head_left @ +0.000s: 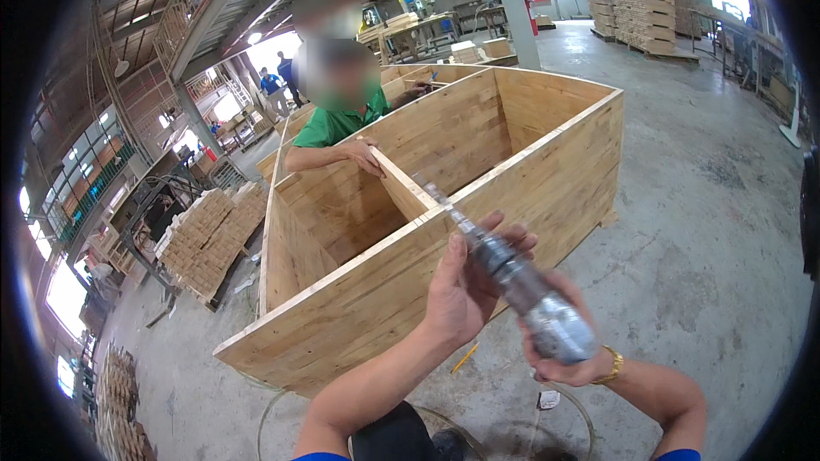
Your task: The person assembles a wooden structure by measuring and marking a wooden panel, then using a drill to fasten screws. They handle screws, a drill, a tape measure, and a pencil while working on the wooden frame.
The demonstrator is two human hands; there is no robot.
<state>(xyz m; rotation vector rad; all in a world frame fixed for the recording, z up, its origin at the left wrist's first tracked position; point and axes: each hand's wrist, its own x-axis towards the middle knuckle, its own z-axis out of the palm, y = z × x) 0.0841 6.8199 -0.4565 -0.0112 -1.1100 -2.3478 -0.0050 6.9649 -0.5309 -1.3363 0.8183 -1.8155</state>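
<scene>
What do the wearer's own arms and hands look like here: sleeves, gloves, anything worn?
Both forearms are bare, with no gloves on the left hand or right hand. Blue short sleeve edges show at the bottom of the picture. A gold-coloured bracelet sits on the right wrist.

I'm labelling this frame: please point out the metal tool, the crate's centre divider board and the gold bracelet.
metal tool (521,286): head view, middle of its barrel.
centre divider board (400,183): head view, top edge.
gold bracelet (612,365): head view, band at the right wrist.
</scene>
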